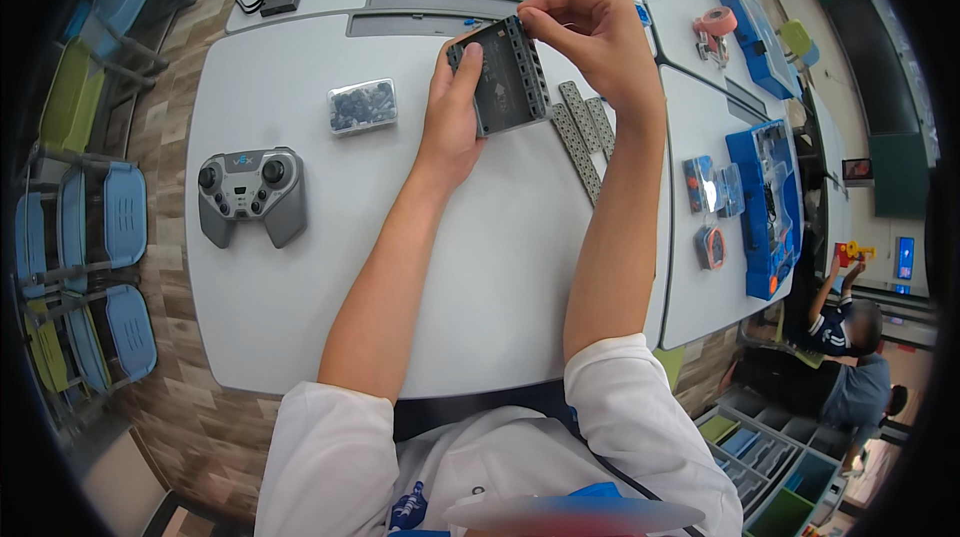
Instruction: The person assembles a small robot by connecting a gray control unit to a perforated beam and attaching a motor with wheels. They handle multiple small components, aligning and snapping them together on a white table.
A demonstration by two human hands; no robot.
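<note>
A: Watching remotely. I see what risk?
B: The brick [508,87] could twist loose, I'd judge, if the right hand [600,45] pulls hard against the left hand's [452,122] one-sided hold.
A: Brick's position?
B: Over the table [500,307], between hands: left clamps its left side, thumb on its face; right fingers curl at its top corner (pinching anything? can't tell).

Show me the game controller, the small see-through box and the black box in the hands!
Game controller [252,189]: head view, middle of its grey front.
See-through box [363,107]: head view, middle of its top.
Black box [510,87]: head view, middle of its flat face.
</note>
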